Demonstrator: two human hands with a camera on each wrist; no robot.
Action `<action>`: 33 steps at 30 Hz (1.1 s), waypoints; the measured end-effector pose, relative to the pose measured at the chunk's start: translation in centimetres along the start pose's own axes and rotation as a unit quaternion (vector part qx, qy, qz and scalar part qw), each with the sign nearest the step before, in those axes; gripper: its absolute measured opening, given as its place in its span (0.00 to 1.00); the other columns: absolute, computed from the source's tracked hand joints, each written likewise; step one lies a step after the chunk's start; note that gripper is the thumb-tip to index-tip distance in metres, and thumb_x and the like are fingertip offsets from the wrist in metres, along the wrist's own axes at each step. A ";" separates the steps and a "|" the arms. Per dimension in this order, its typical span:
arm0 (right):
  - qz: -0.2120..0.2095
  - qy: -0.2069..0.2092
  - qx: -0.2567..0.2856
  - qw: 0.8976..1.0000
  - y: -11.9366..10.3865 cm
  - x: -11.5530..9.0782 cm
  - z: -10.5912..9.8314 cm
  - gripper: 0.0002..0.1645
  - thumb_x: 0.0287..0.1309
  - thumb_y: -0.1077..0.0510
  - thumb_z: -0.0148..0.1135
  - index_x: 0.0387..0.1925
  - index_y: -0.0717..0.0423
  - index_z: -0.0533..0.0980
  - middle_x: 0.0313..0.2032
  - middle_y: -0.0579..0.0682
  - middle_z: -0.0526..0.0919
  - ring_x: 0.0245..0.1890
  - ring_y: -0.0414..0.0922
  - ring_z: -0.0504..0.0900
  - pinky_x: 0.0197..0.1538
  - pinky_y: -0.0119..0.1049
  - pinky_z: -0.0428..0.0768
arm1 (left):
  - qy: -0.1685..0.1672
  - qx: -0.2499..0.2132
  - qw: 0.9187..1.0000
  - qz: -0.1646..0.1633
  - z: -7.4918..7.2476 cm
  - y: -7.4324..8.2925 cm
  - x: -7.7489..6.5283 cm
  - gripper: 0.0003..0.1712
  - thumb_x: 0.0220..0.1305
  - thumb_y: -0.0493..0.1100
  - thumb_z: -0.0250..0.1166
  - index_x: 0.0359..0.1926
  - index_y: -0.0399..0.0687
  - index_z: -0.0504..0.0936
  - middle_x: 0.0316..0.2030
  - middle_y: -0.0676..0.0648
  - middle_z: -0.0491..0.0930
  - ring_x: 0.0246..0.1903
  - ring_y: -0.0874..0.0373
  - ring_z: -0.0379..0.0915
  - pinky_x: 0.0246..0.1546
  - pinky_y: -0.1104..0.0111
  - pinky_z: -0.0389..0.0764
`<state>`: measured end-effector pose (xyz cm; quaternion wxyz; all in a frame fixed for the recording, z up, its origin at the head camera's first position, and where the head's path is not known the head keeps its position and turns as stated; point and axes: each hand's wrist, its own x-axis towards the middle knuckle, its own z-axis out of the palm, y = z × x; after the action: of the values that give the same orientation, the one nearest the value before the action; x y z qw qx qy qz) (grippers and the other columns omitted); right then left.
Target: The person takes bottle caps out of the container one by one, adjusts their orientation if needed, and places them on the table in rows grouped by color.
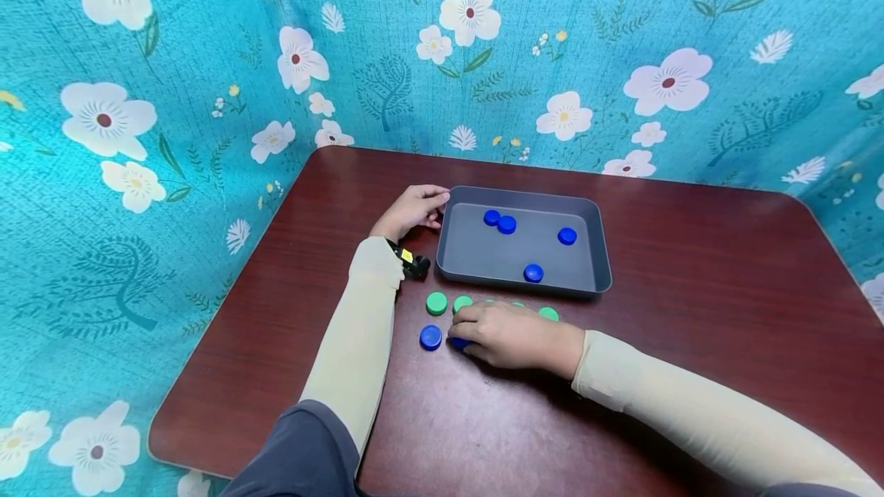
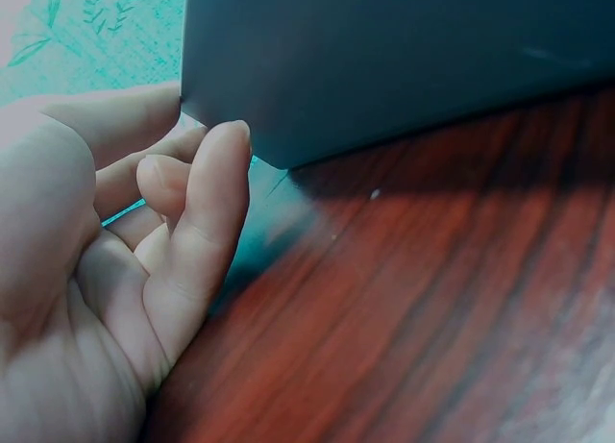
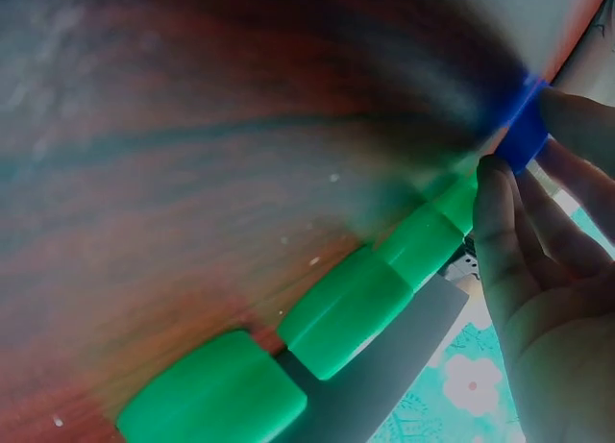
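Observation:
My right hand pinches a blue bottle cap between fingers and thumb, low over the table; in the head view the fingers hide most of it. Left of it lies another blue cap. Several green caps form a row just beyond, partly covered by the right hand; the right wrist view shows green caps close up. My left hand holds the left side of a grey rectangular tray near its far corner, some fingers curled against the outer wall. Several blue caps lie in the tray.
The dark red wooden table has rounded corners and reaches back to a blue floral curtain. A black wrist strap with a small device sits on the left wrist, close to the tray's left wall.

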<state>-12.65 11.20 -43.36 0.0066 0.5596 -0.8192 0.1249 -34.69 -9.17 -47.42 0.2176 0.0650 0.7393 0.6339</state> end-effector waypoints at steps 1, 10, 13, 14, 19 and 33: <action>0.001 -0.001 0.001 1.000 0.0 0.0 0.0 0.16 0.60 0.57 0.68 0.49 0.54 0.79 0.46 0.46 0.78 0.46 0.41 0.79 0.48 0.37 0.79 | 0.000 0.001 1.000 0.001 0.0 0.0 0.0 0.19 0.71 0.48 0.60 0.59 0.47 0.79 0.38 0.39 0.79 0.21 0.57 0.68 0.33 0.62 0.85; 0.004 -0.007 0.004 1.000 0.1 0.0 0.2 0.15 0.60 0.57 0.68 0.49 0.53 0.80 0.46 0.46 0.78 0.46 0.41 0.79 0.48 0.37 0.79 | -0.001 -0.002 1.000 -0.002 -0.1 0.1 -0.1 0.19 0.71 0.48 0.60 0.59 0.48 0.79 0.38 0.40 0.79 0.21 0.57 0.68 0.33 0.63 0.85; 0.003 -0.005 0.005 1.000 0.0 0.0 0.1 0.15 0.60 0.58 0.68 0.49 0.54 0.80 0.46 0.46 0.78 0.46 0.41 0.79 0.48 0.36 0.79 | 0.001 0.001 1.000 0.002 -0.1 0.3 -0.2 0.19 0.71 0.48 0.60 0.59 0.47 0.79 0.38 0.39 0.79 0.21 0.57 0.68 0.32 0.63 0.85; 0.003 -0.005 0.005 1.000 0.0 0.0 0.1 0.15 0.60 0.58 0.68 0.49 0.54 0.80 0.46 0.46 0.78 0.46 0.41 0.79 0.49 0.37 0.79 | 0.002 0.001 1.000 0.003 0.0 0.3 -0.2 0.19 0.71 0.48 0.60 0.59 0.47 0.79 0.38 0.39 0.79 0.21 0.57 0.68 0.32 0.63 0.85; 0.003 -0.005 0.007 1.000 -0.2 -0.1 -0.1 0.15 0.60 0.58 0.68 0.49 0.54 0.80 0.46 0.47 0.78 0.46 0.42 0.79 0.48 0.37 0.79 | -0.001 -0.003 1.000 0.002 0.2 0.0 -0.2 0.19 0.71 0.48 0.60 0.58 0.47 0.79 0.38 0.39 0.78 0.21 0.57 0.68 0.32 0.63 0.85; 0.003 -0.015 0.011 1.000 -0.4 -0.1 -0.2 0.15 0.60 0.58 0.67 0.49 0.54 0.80 0.47 0.47 0.78 0.47 0.42 0.79 0.50 0.37 0.79 | -0.001 -0.003 1.000 0.002 0.2 0.0 -0.3 0.19 0.71 0.48 0.59 0.58 0.47 0.79 0.39 0.39 0.79 0.22 0.57 0.68 0.33 0.63 0.85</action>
<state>-12.30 11.23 -43.16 -0.0122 0.5587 -0.8197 0.1254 -34.35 -9.07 -47.42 0.2178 0.0665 0.7367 0.6367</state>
